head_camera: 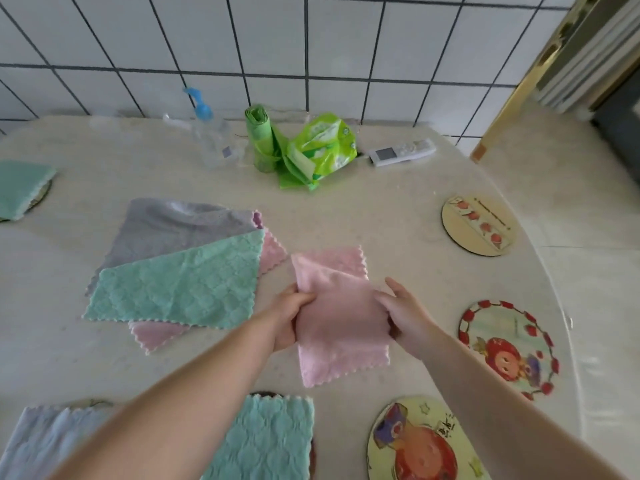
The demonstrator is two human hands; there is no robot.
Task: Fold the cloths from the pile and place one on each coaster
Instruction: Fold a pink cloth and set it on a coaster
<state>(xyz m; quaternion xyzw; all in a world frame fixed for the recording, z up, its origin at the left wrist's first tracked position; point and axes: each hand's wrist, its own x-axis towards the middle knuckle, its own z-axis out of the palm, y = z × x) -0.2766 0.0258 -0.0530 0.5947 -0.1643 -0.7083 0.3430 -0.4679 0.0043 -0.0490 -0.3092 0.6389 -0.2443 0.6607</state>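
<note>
A beige speckled table (346,209) is sitting against a white-tiled wall (311,46), while at centre frame the left hand (289,315) and right hand (407,317) are each pinching an edge of the half-folded pink cloth (339,320) beside the cloth pile (180,268), with three bare picture coasters (478,225) lying along the right.

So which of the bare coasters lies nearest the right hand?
The strawberry-bordered coaster, just right of the right hand. The peach-strip coaster sits farther back, and the red-figure coaster nearer the camera.
</note>
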